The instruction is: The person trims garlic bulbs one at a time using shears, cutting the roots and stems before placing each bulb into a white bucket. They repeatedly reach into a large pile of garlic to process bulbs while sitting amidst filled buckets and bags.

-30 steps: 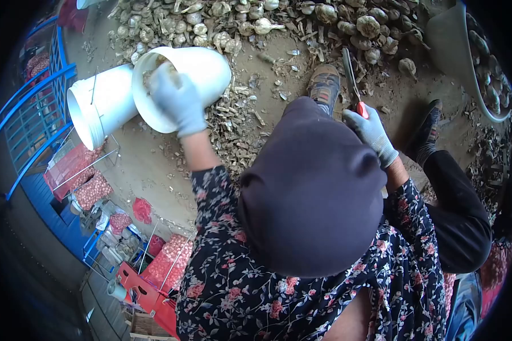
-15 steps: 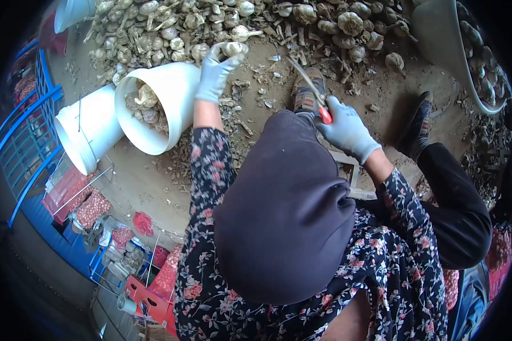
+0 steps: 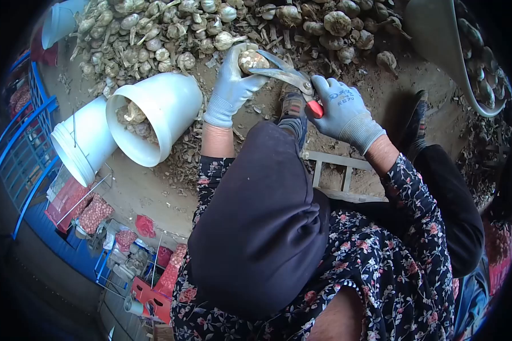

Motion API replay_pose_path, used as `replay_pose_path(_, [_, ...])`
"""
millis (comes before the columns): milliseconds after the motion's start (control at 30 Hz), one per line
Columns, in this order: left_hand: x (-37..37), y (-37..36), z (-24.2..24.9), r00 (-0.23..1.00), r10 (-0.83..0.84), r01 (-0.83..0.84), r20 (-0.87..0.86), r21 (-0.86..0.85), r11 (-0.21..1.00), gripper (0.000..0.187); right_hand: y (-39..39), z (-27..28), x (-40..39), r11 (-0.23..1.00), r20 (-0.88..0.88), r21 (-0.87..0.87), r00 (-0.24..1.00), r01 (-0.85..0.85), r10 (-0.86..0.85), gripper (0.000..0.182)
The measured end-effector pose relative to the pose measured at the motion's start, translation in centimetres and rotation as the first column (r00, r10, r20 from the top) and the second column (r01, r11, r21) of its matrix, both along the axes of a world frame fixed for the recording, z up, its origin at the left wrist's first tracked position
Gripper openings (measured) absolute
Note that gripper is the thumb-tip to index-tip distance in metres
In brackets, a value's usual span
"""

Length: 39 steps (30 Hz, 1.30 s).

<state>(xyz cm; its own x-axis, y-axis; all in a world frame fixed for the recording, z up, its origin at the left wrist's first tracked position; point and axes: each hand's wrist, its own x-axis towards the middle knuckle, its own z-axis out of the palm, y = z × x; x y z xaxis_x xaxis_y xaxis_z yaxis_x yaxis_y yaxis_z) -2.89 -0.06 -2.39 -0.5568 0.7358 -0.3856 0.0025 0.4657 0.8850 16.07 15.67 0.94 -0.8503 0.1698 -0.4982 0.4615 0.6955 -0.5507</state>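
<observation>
My left hand (image 3: 231, 88), in a grey-white work glove, grips a garlic bulb (image 3: 251, 61) with the root side facing up. My right hand (image 3: 342, 109), gloved alike, is wrapped round the red handle (image 3: 314, 108) of a pair of garden shears (image 3: 306, 86). Their two blades are spread apart and reach left, with the tips right at the bulb. Just beyond my left hand lies a big heap of garlic (image 3: 153, 42) with dry stems. To its left, a white bucket (image 3: 179, 108) lies tipped on its side with trimmed garlic inside.
A second white bucket (image 3: 85, 142) lies beside the first. At the upper right stands a large pale tub (image 3: 438, 42), with more garlic past its rim. Dry scraps litter the dirt floor (image 3: 170, 196). Red net sacks (image 3: 95, 213) and blue railings (image 3: 31, 139) are at the left.
My right hand has swung the shears left and up, and their blades now spread at the bulb. My left hand has turned and moved slightly right, still holding the bulb.
</observation>
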Motion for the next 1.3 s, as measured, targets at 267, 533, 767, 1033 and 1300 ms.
replay_pose_path(267, [0.7,1.9,1.0,0.999,0.003,-0.012,-0.053,-0.172,0.985,0.060,0.4,-2.2,-1.7,0.993,0.165,-0.114,0.986,0.008,0.011,0.045])
replay_pose_path(533, [0.2,0.7,-1.6,0.601,0.635,-0.740,0.484,0.039,0.671,0.016,-1.3,-3.2,2.3,0.916,0.127,-0.291,0.960,0.277,-0.250,0.036])
replay_pose_path(767, [3.8,1.1,-1.5,0.360,0.488,-0.803,0.795,-0.002,0.596,0.027,-3.3,-3.8,0.6,0.940,0.078,-0.249,0.973,0.232,-0.219,0.048])
replay_pose_path(1033, [4.4,-0.3,-3.6,0.257,0.438,-0.871,0.862,0.010,0.492,0.027,-3.9,-5.8,0.0,0.837,0.130,-0.413,0.933,0.359,-0.336,0.038])
replay_pose_path(1300, [-3.8,-4.9,-10.5,0.360,0.719,-0.822,0.595,-0.163,0.546,0.018,-3.4,-7.9,-6.3,0.058,0.653,-0.737,0.732,0.673,-0.195,0.030])
